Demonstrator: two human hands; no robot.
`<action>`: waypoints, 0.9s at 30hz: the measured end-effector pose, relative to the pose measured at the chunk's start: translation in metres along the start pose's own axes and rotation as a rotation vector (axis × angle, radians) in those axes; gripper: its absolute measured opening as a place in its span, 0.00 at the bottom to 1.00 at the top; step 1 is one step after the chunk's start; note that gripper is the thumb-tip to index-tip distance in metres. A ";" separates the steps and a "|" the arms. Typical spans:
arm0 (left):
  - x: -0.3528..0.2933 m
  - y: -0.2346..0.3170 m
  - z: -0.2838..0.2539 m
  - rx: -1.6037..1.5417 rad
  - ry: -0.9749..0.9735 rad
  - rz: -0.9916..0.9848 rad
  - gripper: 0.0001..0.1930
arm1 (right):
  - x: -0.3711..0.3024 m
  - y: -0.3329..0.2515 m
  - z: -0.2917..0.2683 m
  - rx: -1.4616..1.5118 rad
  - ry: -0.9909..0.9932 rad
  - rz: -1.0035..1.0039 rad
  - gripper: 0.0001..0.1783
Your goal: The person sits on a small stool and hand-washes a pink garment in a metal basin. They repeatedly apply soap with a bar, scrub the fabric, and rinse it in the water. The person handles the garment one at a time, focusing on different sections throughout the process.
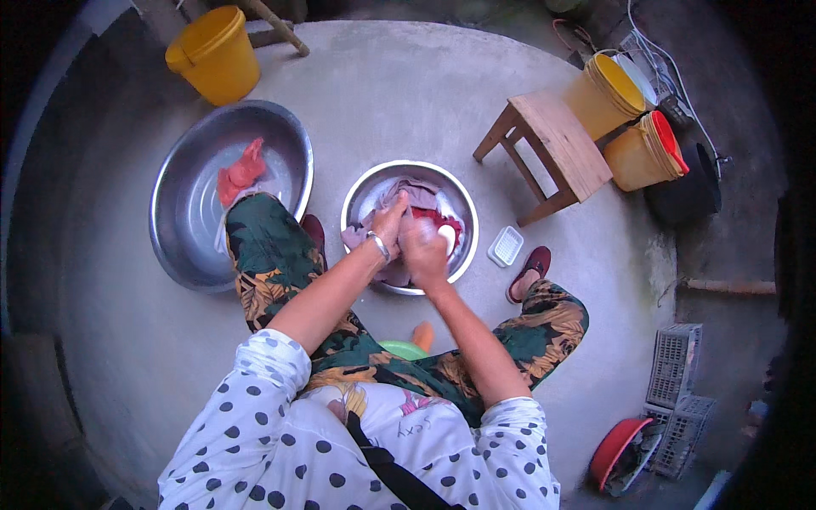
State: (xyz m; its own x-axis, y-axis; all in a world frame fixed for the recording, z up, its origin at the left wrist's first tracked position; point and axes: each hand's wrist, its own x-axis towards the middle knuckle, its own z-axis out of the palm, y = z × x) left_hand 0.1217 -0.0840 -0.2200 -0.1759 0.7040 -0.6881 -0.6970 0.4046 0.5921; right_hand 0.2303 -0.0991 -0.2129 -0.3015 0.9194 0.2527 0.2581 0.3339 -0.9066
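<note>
Between my feet stands a round metal basin (473, 223) with wet laundry in it. My left hand (388, 224), a bracelet at its wrist, grips a mauve garment (416, 192) over the basin. Close against it is my right hand (425, 252), curled like a fist and smeared by motion; what its fingers hold is hidden. Under and beside the right hand lies dark red cloth (435, 216). A white oval thing like a bar of soap (447, 237) shows at that hand's outer side. On the floor right of the basin sits a small white dish (507, 246).
A larger metal tub (183, 217) with coral-red cloth (242, 172) stands left. Behind it is a yellow bucket (214, 56). A wooden stool (552, 140) and more buckets (605, 95) stand at the far right. Grey crates (676, 365) and a red basin (614, 452) are at the near right.
</note>
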 end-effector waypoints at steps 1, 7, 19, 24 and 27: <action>-0.004 -0.011 0.004 0.018 -0.047 -0.034 0.19 | -0.004 0.004 0.008 -0.028 0.069 -0.090 0.21; 0.021 -0.063 -0.017 -0.179 -0.595 -0.152 0.17 | 0.022 0.000 -0.008 -0.285 0.099 -0.015 0.16; 0.000 0.011 -0.021 0.022 -0.291 0.015 0.20 | 0.039 0.030 -0.039 0.270 -0.279 0.262 0.18; 0.008 0.019 -0.022 -0.065 -0.281 0.197 0.20 | 0.039 0.016 -0.048 0.278 -0.471 0.308 0.16; 0.002 0.015 -0.019 -0.030 -0.270 0.259 0.19 | 0.037 -0.005 -0.045 0.337 -0.522 0.480 0.13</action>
State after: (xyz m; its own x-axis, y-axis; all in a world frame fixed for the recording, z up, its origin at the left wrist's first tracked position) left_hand 0.0974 -0.0875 -0.2207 -0.1622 0.9110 -0.3791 -0.6743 0.1782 0.7167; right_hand 0.2596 -0.0570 -0.1837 -0.6416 0.7024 -0.3082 0.2023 -0.2326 -0.9513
